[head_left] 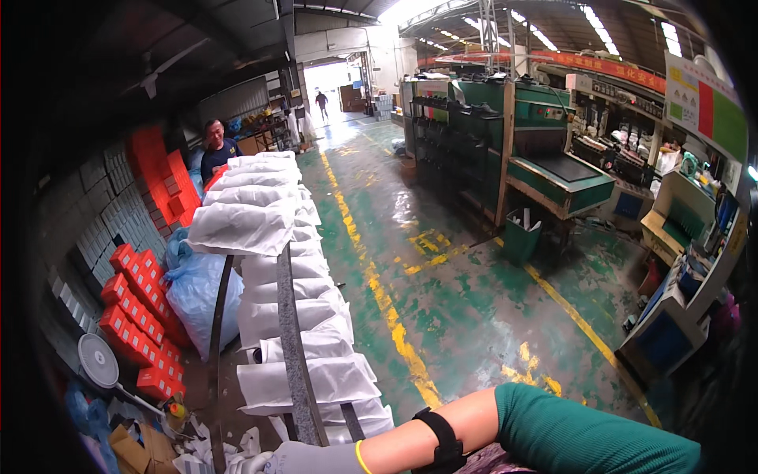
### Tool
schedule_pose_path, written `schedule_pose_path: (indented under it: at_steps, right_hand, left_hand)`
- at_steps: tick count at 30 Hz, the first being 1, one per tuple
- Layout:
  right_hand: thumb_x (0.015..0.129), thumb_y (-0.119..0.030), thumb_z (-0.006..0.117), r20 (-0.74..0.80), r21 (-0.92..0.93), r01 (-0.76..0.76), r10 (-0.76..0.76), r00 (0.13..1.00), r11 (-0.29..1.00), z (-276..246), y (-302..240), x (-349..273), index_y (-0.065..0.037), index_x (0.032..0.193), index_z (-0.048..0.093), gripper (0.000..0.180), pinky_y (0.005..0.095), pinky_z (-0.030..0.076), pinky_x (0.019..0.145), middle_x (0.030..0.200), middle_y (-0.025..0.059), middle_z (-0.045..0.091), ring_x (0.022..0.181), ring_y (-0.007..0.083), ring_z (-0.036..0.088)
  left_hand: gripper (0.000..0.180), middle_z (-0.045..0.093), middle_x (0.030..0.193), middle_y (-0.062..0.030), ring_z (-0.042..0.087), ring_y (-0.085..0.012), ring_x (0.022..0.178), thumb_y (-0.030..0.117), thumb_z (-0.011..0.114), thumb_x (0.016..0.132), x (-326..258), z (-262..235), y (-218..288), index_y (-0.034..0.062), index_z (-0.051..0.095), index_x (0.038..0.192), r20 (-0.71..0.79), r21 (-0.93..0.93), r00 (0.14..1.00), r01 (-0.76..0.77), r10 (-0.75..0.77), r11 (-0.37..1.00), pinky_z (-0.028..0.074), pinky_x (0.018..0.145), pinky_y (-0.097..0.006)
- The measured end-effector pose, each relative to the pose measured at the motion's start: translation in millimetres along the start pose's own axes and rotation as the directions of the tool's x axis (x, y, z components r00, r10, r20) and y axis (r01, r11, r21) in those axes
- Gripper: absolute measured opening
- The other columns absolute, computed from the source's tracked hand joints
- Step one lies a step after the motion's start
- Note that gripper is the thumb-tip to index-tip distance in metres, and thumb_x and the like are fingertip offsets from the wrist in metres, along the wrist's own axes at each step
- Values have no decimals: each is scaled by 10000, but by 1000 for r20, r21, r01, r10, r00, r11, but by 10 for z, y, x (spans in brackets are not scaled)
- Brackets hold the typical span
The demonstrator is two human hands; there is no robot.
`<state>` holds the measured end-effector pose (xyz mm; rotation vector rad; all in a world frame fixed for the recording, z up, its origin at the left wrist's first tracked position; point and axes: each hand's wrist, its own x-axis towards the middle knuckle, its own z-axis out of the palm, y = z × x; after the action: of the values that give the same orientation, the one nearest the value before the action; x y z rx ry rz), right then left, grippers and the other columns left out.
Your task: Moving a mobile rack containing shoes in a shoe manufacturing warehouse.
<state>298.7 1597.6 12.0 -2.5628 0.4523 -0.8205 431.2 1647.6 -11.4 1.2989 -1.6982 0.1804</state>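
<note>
My right forearm comes in from the lower right in a green ribbed sleeve, with a black strap around it. The gloved grey right hand (304,458) reaches left along the lower edge, beside the near end of a rack (290,340). Its fingers are mostly cut off by the frame, so whether they hold anything cannot be made out. On the rack, rows of white paper-like wrapped pieces (316,379) lie in two levels. The nearest upper one is a white wrapped piece (241,227), draped across the rails. My left hand is out of view.
Red boxes (142,296) are stacked left, beside a bulging pale blue bag (201,288) and a white fan (97,357). Another person (217,150) stands beyond the rack. Right are a green machine (560,178), a green bin (521,237) and a workbench (671,292).
</note>
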Motion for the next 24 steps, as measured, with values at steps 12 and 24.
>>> schedule_pose_path:
  at_steps: [12,24]
  right_hand:
    - [775,-268,658,-41,51,64,-62,997,997,0,56,-95,-115,936,662,222,344,518,675,885,70,650,791,240,637]
    - [776,-290,626,33,-7,11,-11,999,1000,-42,18,-71,-107,867,632,205,365,514,633,800,91,639,727,273,635]
  left_hand:
    - [268,661,882,-191,612,-373,845,166,462,891,-35,26,-33,26,689,915,31,-60,999,28,-26,998,456,783,-451]
    - [265,666,912,-192,615,-372,863,171,465,893,-15,37,-19,26,684,926,9,-54,999,31,-31,998,459,797,-449]
